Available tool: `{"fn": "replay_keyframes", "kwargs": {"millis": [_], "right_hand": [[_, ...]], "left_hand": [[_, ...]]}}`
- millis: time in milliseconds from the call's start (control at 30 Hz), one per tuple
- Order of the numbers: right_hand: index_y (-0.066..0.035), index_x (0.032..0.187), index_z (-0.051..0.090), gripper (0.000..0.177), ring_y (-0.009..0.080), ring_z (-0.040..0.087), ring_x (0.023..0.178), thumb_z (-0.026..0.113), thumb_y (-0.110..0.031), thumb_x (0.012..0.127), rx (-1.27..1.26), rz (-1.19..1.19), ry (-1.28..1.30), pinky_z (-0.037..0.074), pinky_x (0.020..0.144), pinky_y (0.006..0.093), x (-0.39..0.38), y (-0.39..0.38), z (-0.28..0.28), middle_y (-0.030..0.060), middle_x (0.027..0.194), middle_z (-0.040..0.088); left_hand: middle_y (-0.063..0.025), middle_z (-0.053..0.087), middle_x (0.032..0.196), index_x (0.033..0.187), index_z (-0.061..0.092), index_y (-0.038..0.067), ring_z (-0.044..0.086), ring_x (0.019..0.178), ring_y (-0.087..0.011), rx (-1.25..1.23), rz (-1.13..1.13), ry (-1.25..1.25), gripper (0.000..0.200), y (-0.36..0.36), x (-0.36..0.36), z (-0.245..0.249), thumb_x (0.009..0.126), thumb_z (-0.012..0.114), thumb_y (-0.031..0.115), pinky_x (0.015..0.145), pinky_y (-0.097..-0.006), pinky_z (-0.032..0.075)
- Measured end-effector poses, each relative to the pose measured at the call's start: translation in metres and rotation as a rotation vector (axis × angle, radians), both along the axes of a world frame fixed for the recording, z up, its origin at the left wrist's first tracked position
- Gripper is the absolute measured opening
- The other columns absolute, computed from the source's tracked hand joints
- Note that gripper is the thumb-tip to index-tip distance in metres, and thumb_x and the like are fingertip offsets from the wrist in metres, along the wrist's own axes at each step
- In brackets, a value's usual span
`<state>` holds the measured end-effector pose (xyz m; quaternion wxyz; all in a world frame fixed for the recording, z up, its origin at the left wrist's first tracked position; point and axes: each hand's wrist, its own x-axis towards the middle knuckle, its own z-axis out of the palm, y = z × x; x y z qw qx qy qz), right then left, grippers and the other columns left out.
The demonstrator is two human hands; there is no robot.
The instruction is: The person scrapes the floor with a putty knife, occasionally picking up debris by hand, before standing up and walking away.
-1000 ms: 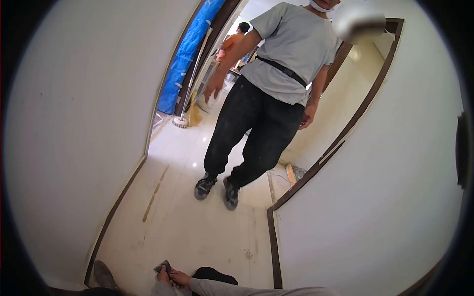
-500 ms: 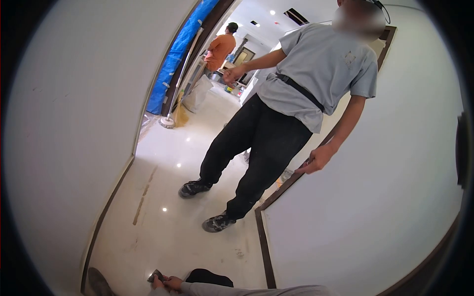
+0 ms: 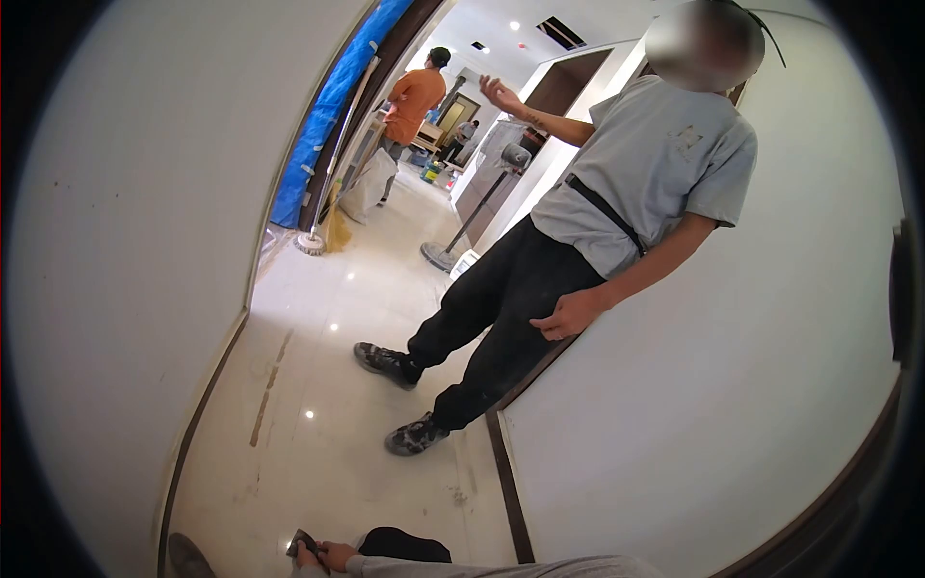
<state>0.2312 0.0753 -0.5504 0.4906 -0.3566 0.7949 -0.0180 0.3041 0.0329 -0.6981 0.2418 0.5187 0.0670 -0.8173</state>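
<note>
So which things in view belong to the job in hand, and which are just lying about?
Job:
dark flat tool, in left hand, right hand close against it

Seemingly just about:
mop
broom
white sack
stand fan

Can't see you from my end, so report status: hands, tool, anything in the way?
Left hand and right hand on dark flat tool. Tool low, by floor. Co-worker standing ahead.

Left hand (image 3: 306, 556) grips, right hand (image 3: 337, 556) close beside

Glossy pale floor (image 3: 366, 405); dark cloth trousers (image 3: 501, 308); crinkled blue plastic sheet (image 3: 332, 116).
</note>
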Motion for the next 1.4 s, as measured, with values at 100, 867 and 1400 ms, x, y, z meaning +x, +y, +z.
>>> {"fn": "replay_keyframes", "kwargs": {"millis": [100,867,1400], "right_hand": [[-0.01,0.129,0.054,0.048,0.0325,0.065,0.098,0.049,-0.038,0.091,-0.172,0.0,0.136,0.052,0.086,0.0414,0.004,0.008,0.0,0.0158,0.113,0.066],[-0.012,0.126,0.057,0.05,0.0361,0.059,0.112,0.054,-0.044,0.089,-0.124,0.032,0.055,0.045,0.097,0.0422,-0.011,0.027,-0.022,0.017,0.121,0.062],[-0.017,0.132,0.051,0.047,0.0333,0.064,0.101,0.057,-0.017,0.085,-0.395,0.031,-0.008,0.05,0.088,0.041,-0.014,-0.004,0.002,0.0174,0.115,0.064]], "left_hand": [[-0.0109,0.062,0.08,0.098,0.057,0.006,0.06,0.068,-0.024,-0.001,0.005,-0.005,0.044,0.002,0.003,0.002,0.094,0.05,0.049,0.059,-0.0369,0.052],[-0.0089,0.06,0.084,0.113,0.049,0.008,0.061,0.069,-0.0219,0.031,0.048,-0.002,0.043,0.01,0.01,0.052,0.095,0.051,0.047,0.056,-0.0342,0.051],[-0.007,0.062,0.096,0.105,0.057,0.01,0.06,0.086,-0.0209,-0.113,0.103,0.054,0.037,0.002,0.006,0.056,0.096,0.049,0.044,0.074,-0.0336,0.048]]}}
